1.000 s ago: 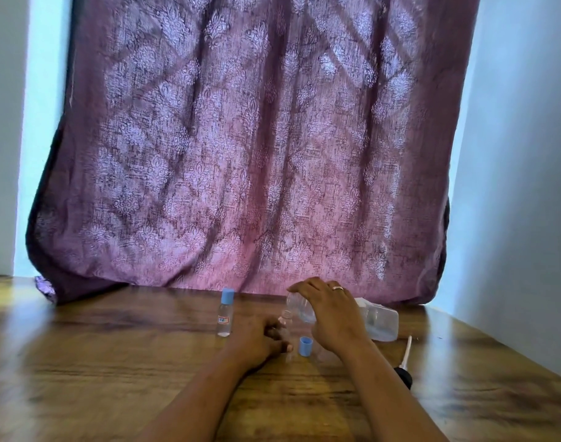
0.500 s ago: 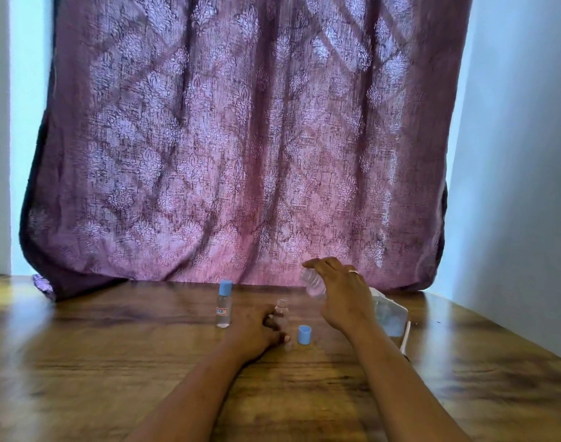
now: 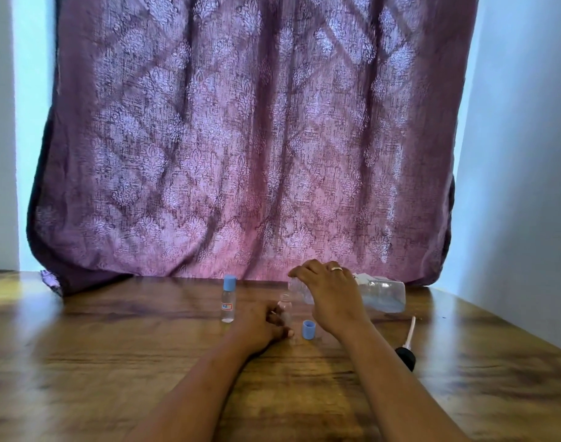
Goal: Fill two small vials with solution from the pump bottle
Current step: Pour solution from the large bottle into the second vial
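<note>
My left hand [image 3: 263, 327] rests on the wooden table [image 3: 113, 362] and grips an uncapped clear vial [image 3: 285, 306] that stands upright. My right hand [image 3: 331, 295] holds the large clear bottle [image 3: 382, 295] tipped on its side, its open neck just above and right of the vial's mouth. A little pale liquid lies in the bottle's lower side. The vial's blue cap [image 3: 308, 329] sits on the table between my hands. A second vial [image 3: 228, 298] with a blue cap stands upright to the left.
The pump head [image 3: 406, 354], black with a pale tube, lies on the table to the right of my right forearm. A purple patterned curtain [image 3: 250, 138] hangs behind the table. A pale wall [image 3: 521, 186] borders the right side.
My right hand lifted the bottle's neck away from the vial, then brought it back down close above the vial's mouth. My left hand kept its hold on the vial.
</note>
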Tool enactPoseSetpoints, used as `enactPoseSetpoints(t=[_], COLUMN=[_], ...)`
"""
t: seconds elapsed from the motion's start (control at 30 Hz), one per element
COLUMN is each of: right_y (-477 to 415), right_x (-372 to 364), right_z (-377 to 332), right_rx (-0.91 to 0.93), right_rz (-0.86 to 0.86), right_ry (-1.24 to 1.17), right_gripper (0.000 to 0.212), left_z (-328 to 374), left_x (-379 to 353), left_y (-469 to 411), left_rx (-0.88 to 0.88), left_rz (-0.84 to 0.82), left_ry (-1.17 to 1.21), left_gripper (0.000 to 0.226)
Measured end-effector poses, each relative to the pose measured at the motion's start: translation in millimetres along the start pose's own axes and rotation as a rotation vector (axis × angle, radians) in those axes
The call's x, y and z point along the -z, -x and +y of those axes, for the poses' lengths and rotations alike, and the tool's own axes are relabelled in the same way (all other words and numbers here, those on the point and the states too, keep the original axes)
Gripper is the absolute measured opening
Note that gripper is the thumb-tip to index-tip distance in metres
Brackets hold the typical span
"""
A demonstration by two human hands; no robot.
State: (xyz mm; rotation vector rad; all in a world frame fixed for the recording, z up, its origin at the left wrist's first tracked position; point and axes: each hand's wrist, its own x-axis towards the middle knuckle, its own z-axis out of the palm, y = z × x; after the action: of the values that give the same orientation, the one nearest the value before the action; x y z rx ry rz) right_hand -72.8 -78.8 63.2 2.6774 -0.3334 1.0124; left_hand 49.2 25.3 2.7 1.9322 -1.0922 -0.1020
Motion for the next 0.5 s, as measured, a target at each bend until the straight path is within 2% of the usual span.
enactPoseSetpoints(t=[0.5], right_y=[0.9], right_x=[1.7], right_z=[-2.7], right_rx=[0.017], right_rz=[-0.048], right_ry=[0.047], right_gripper=[0.074], left_z=[-1.1], left_x=[-0.2], left_y=[-2.2], left_rx=[-0.003], left_rz=[-0.007], left_ry=[0.000], left_gripper=[0.029])
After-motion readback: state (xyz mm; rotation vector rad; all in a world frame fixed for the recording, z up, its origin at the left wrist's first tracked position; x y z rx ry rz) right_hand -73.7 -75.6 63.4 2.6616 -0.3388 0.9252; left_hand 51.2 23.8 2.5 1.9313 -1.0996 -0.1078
